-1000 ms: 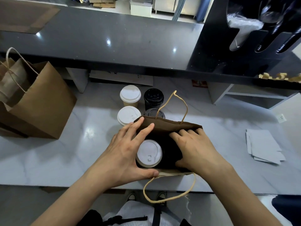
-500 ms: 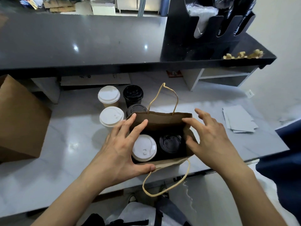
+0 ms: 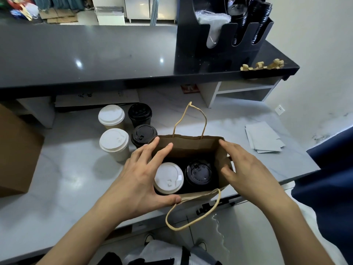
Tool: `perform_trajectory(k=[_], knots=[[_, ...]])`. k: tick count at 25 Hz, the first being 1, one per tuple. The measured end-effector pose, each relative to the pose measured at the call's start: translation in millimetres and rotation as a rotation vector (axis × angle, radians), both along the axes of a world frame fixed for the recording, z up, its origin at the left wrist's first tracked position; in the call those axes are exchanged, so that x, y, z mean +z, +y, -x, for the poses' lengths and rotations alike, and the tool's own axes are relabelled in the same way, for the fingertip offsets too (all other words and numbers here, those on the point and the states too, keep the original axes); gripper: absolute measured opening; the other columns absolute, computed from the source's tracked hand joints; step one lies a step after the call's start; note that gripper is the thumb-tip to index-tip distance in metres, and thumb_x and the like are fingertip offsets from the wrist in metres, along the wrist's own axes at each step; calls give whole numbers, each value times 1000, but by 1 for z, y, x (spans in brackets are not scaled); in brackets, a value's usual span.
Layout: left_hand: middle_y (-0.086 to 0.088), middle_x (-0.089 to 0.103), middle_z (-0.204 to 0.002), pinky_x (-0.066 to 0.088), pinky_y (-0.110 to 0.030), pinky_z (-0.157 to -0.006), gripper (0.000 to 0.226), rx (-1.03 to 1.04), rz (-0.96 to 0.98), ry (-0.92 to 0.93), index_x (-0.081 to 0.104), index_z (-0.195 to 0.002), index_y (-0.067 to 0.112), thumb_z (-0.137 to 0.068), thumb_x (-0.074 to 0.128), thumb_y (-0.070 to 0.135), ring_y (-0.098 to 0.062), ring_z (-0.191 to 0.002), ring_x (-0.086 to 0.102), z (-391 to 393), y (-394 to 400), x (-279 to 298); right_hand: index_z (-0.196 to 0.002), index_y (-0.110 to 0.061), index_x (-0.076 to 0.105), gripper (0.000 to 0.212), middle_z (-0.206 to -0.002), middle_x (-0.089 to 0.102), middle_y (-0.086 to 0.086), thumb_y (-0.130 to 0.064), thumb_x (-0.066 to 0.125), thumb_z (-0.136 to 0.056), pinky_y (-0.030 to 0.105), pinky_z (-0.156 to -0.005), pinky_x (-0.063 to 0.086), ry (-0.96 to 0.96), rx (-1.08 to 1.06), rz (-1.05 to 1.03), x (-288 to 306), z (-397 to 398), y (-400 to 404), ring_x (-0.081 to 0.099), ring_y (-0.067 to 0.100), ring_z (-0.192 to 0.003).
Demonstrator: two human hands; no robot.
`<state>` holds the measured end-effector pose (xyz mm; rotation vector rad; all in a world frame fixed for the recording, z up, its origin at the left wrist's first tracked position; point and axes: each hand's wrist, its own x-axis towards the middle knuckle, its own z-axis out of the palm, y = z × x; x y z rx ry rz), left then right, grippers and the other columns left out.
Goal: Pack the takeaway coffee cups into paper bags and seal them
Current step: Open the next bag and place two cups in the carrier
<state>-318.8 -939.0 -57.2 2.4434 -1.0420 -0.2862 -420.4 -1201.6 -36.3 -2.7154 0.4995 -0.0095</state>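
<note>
A brown paper bag (image 3: 191, 146) with twine handles stands open near the front edge of the pale counter. Inside it sit a white-lidded cup (image 3: 169, 178) on the left and a black-lidded cup (image 3: 199, 173) on the right. My left hand (image 3: 139, 178) grips the bag's left end, thumb on the near rim and fingers reaching to the far rim. My right hand (image 3: 246, 169) holds the bag's right wall, thumb inside and fingers along the rim. Behind the bag on the left stand two white-lidded cups (image 3: 114, 139) and two black-lidded cups (image 3: 143, 132).
A large brown bag (image 3: 17, 150) stands at the left edge. Grey paper sheets (image 3: 263, 136) lie to the right. A raised dark counter (image 3: 95, 54) runs along the back with a black lid organiser (image 3: 223, 35) on it. The counter's front edge is just below the bag.
My right hand came off the bag's mouth and moved to its right wall, uncovering the black-lidded cup. The bag's mouth now stands wider. My left hand stayed at the left end.
</note>
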Motion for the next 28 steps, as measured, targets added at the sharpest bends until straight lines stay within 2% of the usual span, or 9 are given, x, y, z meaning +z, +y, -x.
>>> perform_trajectory(k=[10,18,25,28], knots=[[19,-4,-167,21,-44,-124,120,26,27,10,-1,-155,55,-59,64,89,-15,-153,5,42,-92,-4,-158,-32,27,69,-159,35,-17,-19,51,-96,33,-97,45,56,21,-7,5,44,-93,57,16,-118],[23,-1,-166,21,-37,-123,119,60,60,31,5,-155,54,-58,65,87,-12,-151,10,59,-147,-8,-158,-32,26,68,-160,33,-15,-20,51,-96,36,-99,47,49,85,-24,3,55,-156,57,19,-121],[21,-3,-167,20,-38,-123,118,58,42,48,3,-154,56,-57,62,89,-13,-152,8,40,-174,-5,-159,-31,25,70,-162,31,-15,-18,49,-95,37,-102,46,37,88,-31,4,34,-182,54,20,-129],[18,-3,-167,19,-37,-122,119,44,35,46,1,-153,57,-57,62,89,-13,-152,6,18,-187,-3,-159,-33,23,70,-162,29,-16,-19,48,-95,38,-99,48,44,76,-21,4,17,-192,56,22,-125]])
